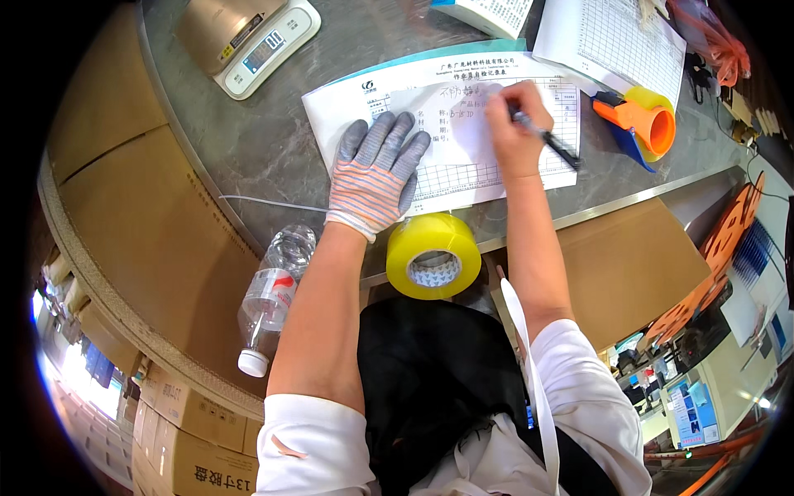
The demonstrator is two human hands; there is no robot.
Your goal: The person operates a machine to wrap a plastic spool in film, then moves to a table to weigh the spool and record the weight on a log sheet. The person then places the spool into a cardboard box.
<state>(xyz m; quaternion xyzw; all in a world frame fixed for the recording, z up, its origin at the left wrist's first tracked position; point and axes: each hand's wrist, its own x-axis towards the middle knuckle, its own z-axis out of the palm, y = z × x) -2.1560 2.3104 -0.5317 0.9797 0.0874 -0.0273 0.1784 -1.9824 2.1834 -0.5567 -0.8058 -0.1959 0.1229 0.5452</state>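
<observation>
My left hand [376, 174], in a striped glove with grey-coated fingers, lies flat with fingers stretched over the papers. Bare, my right hand [514, 124] grips a black pen [564, 152], its rear end sticking out to the lower right. The pen's tip is hidden by my fingers. Beneath the hands is a small white slip [463, 150] bearing some handwriting, on top of a larger printed form [451, 183] with a grid. A teal sheet [397, 59] shows behind the form's upper edge.
A yellow tape roll [455, 233] stands at the table's near edge. Left of it lies a clear plastic bottle [271, 289]. A digital scale [285, 37] sits far left; an orange tape dispenser [633, 120] is at right. Cardboard boxes [141, 223] flank the grey table [207, 136].
</observation>
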